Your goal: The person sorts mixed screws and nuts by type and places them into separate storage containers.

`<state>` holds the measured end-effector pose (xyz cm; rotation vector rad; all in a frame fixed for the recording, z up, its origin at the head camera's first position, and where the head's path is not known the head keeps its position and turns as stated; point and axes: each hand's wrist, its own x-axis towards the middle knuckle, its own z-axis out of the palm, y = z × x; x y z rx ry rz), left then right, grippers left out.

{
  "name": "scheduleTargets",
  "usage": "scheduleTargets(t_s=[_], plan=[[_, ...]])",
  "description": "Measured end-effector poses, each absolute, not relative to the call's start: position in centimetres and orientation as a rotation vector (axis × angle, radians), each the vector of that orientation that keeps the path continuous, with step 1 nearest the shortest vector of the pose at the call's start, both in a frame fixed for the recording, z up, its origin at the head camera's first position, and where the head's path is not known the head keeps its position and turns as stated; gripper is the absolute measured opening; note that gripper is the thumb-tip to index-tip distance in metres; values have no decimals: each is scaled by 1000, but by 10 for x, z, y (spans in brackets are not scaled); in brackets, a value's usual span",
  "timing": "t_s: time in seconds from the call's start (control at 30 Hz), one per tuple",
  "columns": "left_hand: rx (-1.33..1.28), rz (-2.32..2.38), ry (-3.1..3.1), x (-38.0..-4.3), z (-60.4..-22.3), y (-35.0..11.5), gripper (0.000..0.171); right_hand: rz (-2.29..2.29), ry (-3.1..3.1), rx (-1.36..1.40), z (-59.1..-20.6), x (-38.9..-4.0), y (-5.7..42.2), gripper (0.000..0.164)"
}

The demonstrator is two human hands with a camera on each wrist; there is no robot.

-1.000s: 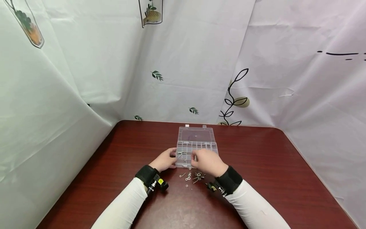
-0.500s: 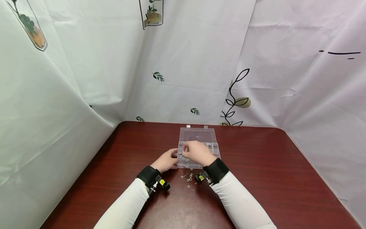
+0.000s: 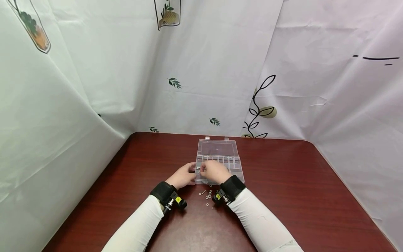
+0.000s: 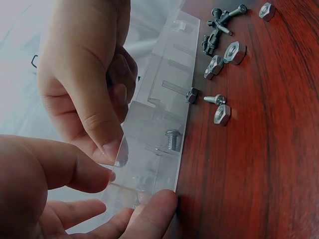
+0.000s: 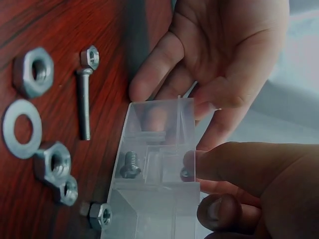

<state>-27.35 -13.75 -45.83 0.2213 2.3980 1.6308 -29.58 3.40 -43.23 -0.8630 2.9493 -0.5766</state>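
A clear plastic compartment box [image 3: 238, 171] lies on the table with its lid raised at the back. My left hand [image 3: 181, 176] holds the box's left end, thumb at the front and fingers curving along the side. My right hand [image 3: 215, 170] reaches into the left compartments. Its thumb and forefinger pinch a small shiny metal piece [image 5: 185, 173], mostly hidden by the fingertips and seen through the wall. A short screw [image 5: 131, 165] stands in a front compartment. In front of the box lie hex nuts [image 5: 34, 72], a flat washer [image 5: 33, 124] and a long screw [image 5: 84, 107].
Several more screws [image 4: 213, 40] and nuts [image 4: 235, 52] lie loose along the box's front side, one nut [image 5: 99, 215] close to its wall. The box stands on a dark red wooden table [image 3: 277, 182], with a white printed curtain [image 3: 195, 87] behind.
My right hand has moved left from above the middle compartments, then down into the left ones. The left hand stays at the box's left end.
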Motion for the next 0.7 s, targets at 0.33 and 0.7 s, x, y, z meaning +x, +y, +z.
scheduleTargets(t_s=[0.33,0.7], plan=[[208,1610,2411,-270,-456,-137,64,-555,2960,-868,-432,-292,33,10],[229,1602,2414,-269,-455,-136,61,-631,2962,-867,-420,-289,41,9]])
